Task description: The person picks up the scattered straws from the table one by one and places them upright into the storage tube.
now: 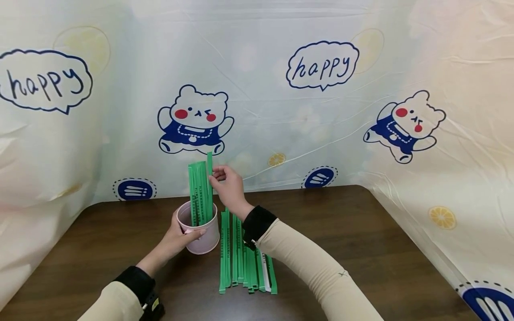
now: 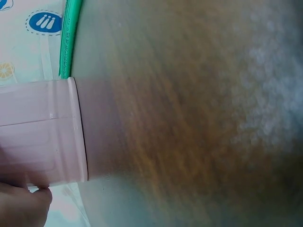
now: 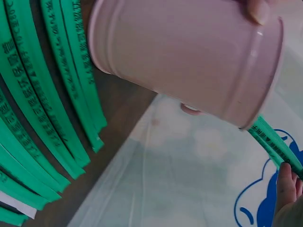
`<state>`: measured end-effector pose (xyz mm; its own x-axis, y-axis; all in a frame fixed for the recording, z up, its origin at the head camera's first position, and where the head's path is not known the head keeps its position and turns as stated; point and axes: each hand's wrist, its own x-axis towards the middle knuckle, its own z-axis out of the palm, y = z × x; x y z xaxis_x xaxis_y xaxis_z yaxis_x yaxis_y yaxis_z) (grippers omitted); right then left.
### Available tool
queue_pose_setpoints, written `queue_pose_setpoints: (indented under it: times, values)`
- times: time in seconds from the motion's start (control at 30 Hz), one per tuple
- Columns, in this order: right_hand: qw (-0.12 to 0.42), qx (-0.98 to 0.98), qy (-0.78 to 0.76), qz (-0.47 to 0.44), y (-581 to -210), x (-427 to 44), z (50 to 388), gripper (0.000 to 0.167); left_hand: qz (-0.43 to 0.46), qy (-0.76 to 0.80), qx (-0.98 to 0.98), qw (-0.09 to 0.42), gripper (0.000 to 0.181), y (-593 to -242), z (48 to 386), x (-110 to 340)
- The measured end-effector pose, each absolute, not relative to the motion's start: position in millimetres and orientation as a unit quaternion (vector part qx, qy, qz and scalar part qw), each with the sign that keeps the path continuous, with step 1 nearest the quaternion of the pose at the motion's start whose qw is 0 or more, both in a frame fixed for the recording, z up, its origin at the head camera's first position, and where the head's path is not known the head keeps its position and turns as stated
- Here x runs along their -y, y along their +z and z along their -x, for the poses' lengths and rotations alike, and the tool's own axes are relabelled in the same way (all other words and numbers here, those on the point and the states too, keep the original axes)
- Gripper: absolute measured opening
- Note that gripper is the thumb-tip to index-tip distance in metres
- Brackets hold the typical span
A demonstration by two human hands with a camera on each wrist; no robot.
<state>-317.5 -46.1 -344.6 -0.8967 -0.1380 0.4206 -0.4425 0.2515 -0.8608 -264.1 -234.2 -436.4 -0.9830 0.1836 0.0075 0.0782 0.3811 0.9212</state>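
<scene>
In left hand (image 1: 181, 232): pink cup (image 1: 206, 243), gripped round the side with thumb across the front. Upright on table (image 1: 341, 232). Inside cup: green sticks (image 1: 196, 191), bunched close, reaching well above rim. In right hand (image 1: 230, 186): single stick (image 1: 209, 171), pinched between thumb and fingers, with lower end inside cup's mouth. Just right of cup, flat on table: row of sticks (image 1: 240, 258), including white stick (image 1: 265, 271). Behind: printed cloth (image 1: 257, 120).
</scene>
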Motion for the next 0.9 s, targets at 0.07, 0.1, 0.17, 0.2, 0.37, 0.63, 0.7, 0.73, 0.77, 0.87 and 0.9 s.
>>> queue_pose_setpoints:
  times: [0.07,0.1,0.17,0.2,0.37,0.63,0.7,0.73,0.77,0.87,0.9]
  values:
    - [0.126,0.782,0.582,-0.186,-348.0,47.1,318.0,0.027,-0.080,0.552,-0.828,0.049,0.101,-436.2,264.3,234.3]
    - [0.123,0.782,0.582,-0.185,-349.7,47.4,318.1,0.027,-0.082,0.554,-0.827,0.049,0.101,-435.9,264.3,234.2]
    - [0.119,0.783,0.581,-0.188,-353.0,47.8,317.8,0.027,-0.084,0.555,-0.826,0.049,0.101,-435.5,264.2,234.1]
    - [0.116,0.784,0.580,-0.189,-354.6,47.7,317.3,0.028,-0.084,0.555,-0.827,0.047,0.101,-435.4,264.3,234.0]
    - [0.109,0.784,0.579,-0.193,-360.8,47.3,315.7,0.027,-0.082,0.552,-0.829,0.030,0.100,-435.2,262.8,232.8]
    - [0.110,0.788,0.573,-0.196,-364.1,50.4,316.9,0.026,-0.086,0.558,-0.825,0.017,0.099,-435.1,261.5,231.6]
    - [0.110,0.789,0.571,-0.197,-364.9,50.5,317.3,0.027,-0.088,0.559,-0.824,0.015,0.098,-435.6,261.1,231.5]
    - [0.108,0.790,0.571,-0.197,-365.4,50.3,317.6,0.028,-0.088,0.559,-0.824,0.014,0.098,-435.8,260.8,231.5]
    - [0.105,0.791,0.570,-0.197,-366.0,49.8,318.0,0.028,-0.089,0.559,-0.824,0.014,0.098,-436.1,260.7,231.5]
    - [0.095,0.798,0.561,-0.195,-366.9,46.9,320.2,0.031,-0.092,0.558,-0.825,0.008,0.098,-436.4,260.6,231.6]
    - [0.094,0.802,0.557,-0.193,-366.8,45.5,321.3,0.031,-0.091,0.558,-0.825,0.006,0.098,-436.3,260.7,231.8]
